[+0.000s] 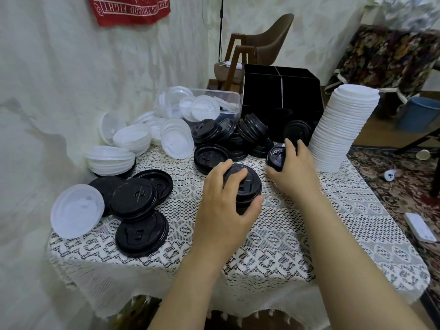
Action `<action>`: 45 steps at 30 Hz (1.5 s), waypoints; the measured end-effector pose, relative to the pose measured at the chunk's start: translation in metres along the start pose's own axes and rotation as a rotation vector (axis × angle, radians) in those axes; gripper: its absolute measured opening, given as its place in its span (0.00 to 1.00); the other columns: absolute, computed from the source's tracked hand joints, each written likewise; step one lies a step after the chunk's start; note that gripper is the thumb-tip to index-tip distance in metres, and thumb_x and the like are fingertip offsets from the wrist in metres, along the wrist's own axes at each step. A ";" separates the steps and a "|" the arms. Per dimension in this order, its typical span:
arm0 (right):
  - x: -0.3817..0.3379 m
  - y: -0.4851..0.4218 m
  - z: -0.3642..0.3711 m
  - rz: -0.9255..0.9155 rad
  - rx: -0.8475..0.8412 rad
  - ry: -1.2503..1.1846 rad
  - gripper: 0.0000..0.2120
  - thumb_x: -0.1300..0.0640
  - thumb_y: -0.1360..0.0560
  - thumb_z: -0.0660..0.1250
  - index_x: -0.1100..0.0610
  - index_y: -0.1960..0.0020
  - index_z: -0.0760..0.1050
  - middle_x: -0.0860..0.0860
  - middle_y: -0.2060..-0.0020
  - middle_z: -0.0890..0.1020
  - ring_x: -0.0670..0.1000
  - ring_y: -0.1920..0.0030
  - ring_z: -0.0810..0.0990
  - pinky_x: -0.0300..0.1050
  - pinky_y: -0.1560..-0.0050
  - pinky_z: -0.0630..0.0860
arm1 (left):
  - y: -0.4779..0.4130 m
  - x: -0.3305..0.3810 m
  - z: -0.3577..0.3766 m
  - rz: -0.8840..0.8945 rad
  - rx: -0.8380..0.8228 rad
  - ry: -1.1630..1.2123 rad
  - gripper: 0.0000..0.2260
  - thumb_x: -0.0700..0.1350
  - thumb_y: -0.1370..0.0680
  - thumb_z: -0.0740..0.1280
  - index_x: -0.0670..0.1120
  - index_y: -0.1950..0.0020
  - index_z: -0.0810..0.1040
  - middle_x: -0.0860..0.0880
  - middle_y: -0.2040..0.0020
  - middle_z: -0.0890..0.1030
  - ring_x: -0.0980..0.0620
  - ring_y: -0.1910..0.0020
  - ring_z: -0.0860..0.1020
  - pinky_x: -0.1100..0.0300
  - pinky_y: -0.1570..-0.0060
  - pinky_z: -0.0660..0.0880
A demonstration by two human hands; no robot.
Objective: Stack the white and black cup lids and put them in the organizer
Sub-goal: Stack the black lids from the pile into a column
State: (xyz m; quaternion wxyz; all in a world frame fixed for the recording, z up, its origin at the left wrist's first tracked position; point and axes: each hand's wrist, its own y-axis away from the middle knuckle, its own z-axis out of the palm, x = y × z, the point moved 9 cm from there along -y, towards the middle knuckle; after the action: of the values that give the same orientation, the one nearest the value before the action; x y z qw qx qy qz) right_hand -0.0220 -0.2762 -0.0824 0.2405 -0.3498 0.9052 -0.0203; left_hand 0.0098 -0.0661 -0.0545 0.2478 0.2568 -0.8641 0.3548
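Observation:
My left hand (223,201) grips a short stack of black lids (250,184) standing on the lace-covered table (273,246). My right hand (291,170) holds a smaller bunch of black lids (276,157) tilted on edge just to the right of that stack. Behind them lies a heap of loose black lids (238,134). A tall stack of white lids (342,127) stands at the right. The black organizer (281,96) sits at the back with its compartments open at the top.
Loose white lids (133,139) pile up at the back left, some in a clear plastic bin (214,101). More black lids (138,206) and one white lid (76,210) lie at the left edge. A chair and a blue bucket stand beyond the table.

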 end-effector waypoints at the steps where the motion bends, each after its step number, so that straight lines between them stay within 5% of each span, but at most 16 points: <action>1: 0.000 -0.004 0.001 0.015 0.001 0.008 0.42 0.43 0.25 0.69 0.56 0.21 0.50 0.58 0.22 0.51 0.58 0.22 0.50 0.53 0.25 0.54 | 0.000 0.000 0.000 0.000 0.000 0.002 0.28 0.63 0.26 0.57 0.48 0.31 0.71 0.52 0.29 0.63 0.57 0.29 0.58 0.76 0.38 0.48; 8: 0.005 -0.013 -0.002 0.064 0.036 0.048 0.41 0.42 0.27 0.71 0.57 0.23 0.57 0.56 0.28 0.64 0.60 0.29 0.62 0.54 0.36 0.68 | 0.000 0.000 -0.001 -0.001 -0.002 0.005 0.29 0.63 0.26 0.57 0.48 0.32 0.71 0.51 0.29 0.64 0.56 0.29 0.58 0.76 0.39 0.48; 13: -0.003 0.004 -0.026 -0.080 0.114 -0.004 0.38 0.43 0.28 0.71 0.55 0.25 0.61 0.52 0.31 0.70 0.57 0.31 0.64 0.51 0.34 0.65 | 0.000 0.000 0.000 -0.005 -0.005 0.007 0.30 0.64 0.27 0.56 0.48 0.31 0.71 0.52 0.28 0.63 0.56 0.29 0.57 0.74 0.38 0.49; 22: -0.019 0.064 -0.008 -0.353 -0.438 -0.209 0.38 0.61 0.35 0.73 0.51 0.27 0.65 0.45 0.37 0.68 0.47 0.33 0.65 0.41 0.32 0.62 | 0.000 0.000 -0.001 -0.008 -0.006 0.020 0.29 0.63 0.27 0.57 0.48 0.31 0.72 0.51 0.28 0.64 0.55 0.28 0.59 0.73 0.37 0.49; 26: -0.018 0.072 0.000 -0.366 -0.493 -0.149 0.39 0.53 0.40 0.66 0.49 0.29 0.66 0.45 0.36 0.70 0.47 0.33 0.67 0.47 0.31 0.66 | 0.000 -0.001 0.000 -0.017 -0.013 0.028 0.29 0.64 0.27 0.57 0.48 0.31 0.71 0.51 0.28 0.63 0.56 0.28 0.58 0.76 0.39 0.50; 30: -0.011 0.076 0.004 -0.347 -0.518 -0.176 0.39 0.59 0.33 0.69 0.47 0.25 0.61 0.45 0.27 0.63 0.46 0.27 0.59 0.48 0.26 0.59 | 0.000 -0.002 0.000 -0.026 -0.014 0.024 0.29 0.63 0.27 0.57 0.48 0.31 0.71 0.51 0.28 0.63 0.56 0.28 0.58 0.76 0.39 0.49; 33: 0.000 0.074 0.000 -0.289 -0.424 -0.215 0.42 0.55 0.29 0.73 0.45 0.22 0.54 0.43 0.22 0.53 0.45 0.23 0.51 0.49 0.23 0.53 | 0.000 -0.002 0.000 -0.026 -0.007 0.030 0.28 0.63 0.26 0.59 0.48 0.31 0.72 0.51 0.28 0.63 0.56 0.28 0.58 0.75 0.37 0.49; 37: 0.006 0.076 -0.002 -0.234 -0.301 -0.125 0.47 0.40 0.30 0.73 0.50 0.21 0.52 0.47 0.25 0.59 0.48 0.25 0.57 0.41 0.28 0.55 | 0.001 -0.004 0.001 -0.056 -0.010 0.062 0.24 0.55 0.25 0.68 0.49 0.31 0.72 0.53 0.27 0.61 0.57 0.28 0.57 0.75 0.38 0.50; 45: -0.005 0.073 -0.026 -0.270 -0.177 -0.194 0.39 0.47 0.30 0.74 0.55 0.24 0.63 0.48 0.33 0.70 0.48 0.32 0.67 0.43 0.30 0.64 | 0.003 -0.008 0.002 -0.143 -0.019 0.135 0.29 0.56 0.26 0.69 0.52 0.28 0.64 0.53 0.26 0.59 0.55 0.27 0.58 0.60 0.31 0.62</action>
State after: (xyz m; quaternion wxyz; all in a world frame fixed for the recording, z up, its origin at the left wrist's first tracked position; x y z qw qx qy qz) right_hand -0.0760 -0.2212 -0.0720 0.2902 -0.4884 0.8207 0.0612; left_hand 0.0135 -0.0635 -0.0616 0.3328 0.2909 -0.8283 0.3444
